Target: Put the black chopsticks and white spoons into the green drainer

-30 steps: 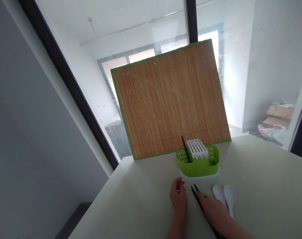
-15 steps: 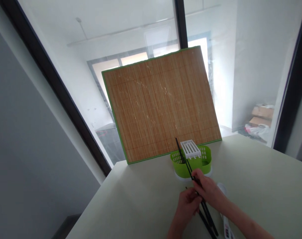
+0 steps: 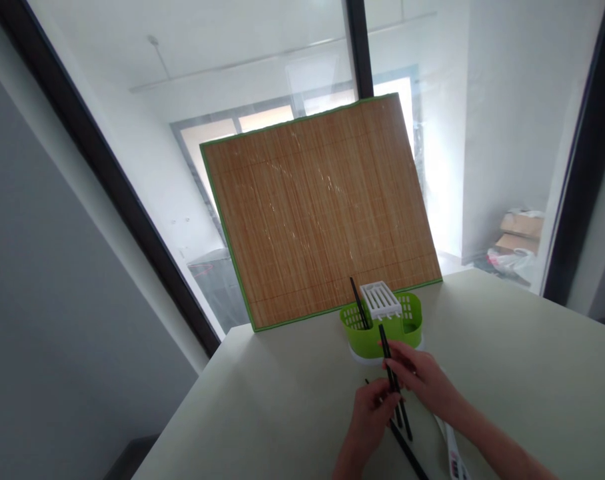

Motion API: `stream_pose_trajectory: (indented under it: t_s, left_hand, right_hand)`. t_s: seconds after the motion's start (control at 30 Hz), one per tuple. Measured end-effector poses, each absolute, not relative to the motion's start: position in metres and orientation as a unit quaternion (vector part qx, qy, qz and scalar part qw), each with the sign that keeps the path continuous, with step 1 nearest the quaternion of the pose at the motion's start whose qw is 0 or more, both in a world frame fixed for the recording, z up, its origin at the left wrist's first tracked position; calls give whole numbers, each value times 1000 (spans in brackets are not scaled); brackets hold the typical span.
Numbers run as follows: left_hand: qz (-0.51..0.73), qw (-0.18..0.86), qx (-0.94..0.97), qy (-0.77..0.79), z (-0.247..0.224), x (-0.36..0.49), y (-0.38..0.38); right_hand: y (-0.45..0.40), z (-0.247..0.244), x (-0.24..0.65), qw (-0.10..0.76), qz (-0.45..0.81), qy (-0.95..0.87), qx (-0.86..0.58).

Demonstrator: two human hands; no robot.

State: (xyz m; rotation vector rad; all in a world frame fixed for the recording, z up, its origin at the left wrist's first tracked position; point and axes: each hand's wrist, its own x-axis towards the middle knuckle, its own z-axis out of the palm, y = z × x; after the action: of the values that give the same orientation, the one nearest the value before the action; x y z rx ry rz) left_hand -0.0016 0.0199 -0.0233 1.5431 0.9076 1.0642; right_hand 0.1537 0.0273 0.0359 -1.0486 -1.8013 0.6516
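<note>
My right hand [image 3: 422, 375] pinches a pair of black chopsticks [image 3: 390, 371] near their upper ends, in front of the green basket. Lower down, my left hand [image 3: 372, 415] is closed, its fingertips on the same pair. Another length of black chopstick [image 3: 408, 452] runs slantwise beneath my left hand; whether that hand also grips it, I cannot tell. More black chopsticks [image 3: 358, 303] lean in the left compartment of the green basket [image 3: 372, 343]. A white slatted rack [image 3: 381, 300] sits across the basket's middle.
A white-handled utensil [image 3: 452, 448] lies partly under my right forearm on the pale table [image 3: 292, 400]. Behind the basket, a bamboo mat with green edging [image 3: 317, 213] leans against the glass. Cardboard boxes [image 3: 521, 230] show beyond the glass.
The held chopsticks have turned more upright, and their lower ends have come up and left, away from the slanting chopstick. My right hand has shifted slightly right. The basket stays in place.
</note>
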Motion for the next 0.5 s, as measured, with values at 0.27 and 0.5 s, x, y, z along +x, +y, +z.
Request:
stream_pose_trajectory:
  t_s: [0.27, 0.5]
  left_hand:
    - [472, 466, 655, 364, -21, 5, 17]
    - [495, 451, 625, 401, -24, 6, 17]
  right_hand:
    - [15, 51, 161, 478, 263, -729, -413]
    - [16, 52, 163, 475, 260, -735, -409]
